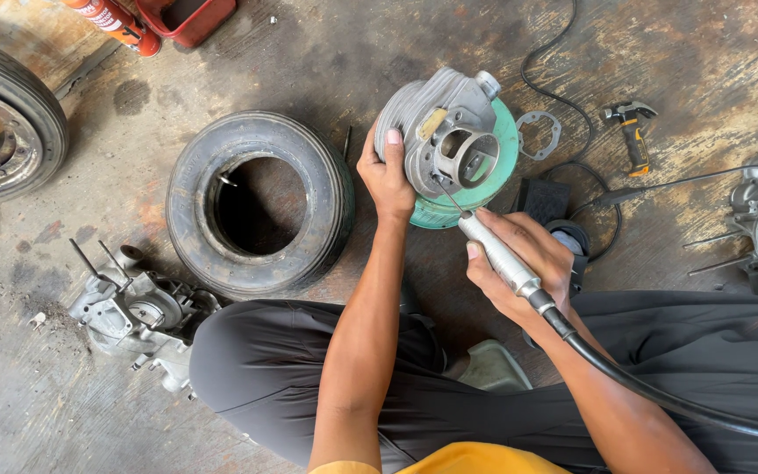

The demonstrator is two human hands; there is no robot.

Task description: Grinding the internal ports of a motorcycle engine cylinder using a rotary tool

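Finned grey cylinder [445, 132] (bore facing up).

left hand [385, 174] steadying engine cylinder [439, 132] — right hand [519, 263] gripping grinder [495, 250]
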